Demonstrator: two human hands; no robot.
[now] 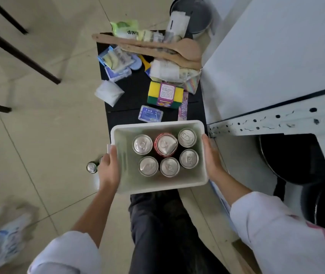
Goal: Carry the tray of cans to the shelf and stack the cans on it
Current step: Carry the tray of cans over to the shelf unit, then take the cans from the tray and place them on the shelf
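Head view: both hands, left [108, 171] and right [212, 157], grip tray [157, 126] rims; shelf [276, 119] right.

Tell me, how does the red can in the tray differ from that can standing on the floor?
The red can stands inside the white tray among five silver-topped cans; the floor can stands alone on the tiles beside the left hand. The red can has a red rim; the floor can looks dark green. The red can is being carried, while the floor can is untouched. Both stand upright with silver tops.

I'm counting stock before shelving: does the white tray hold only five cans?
No: the white tray, held by the left hand and right hand, holds six cans, one of them a red can.
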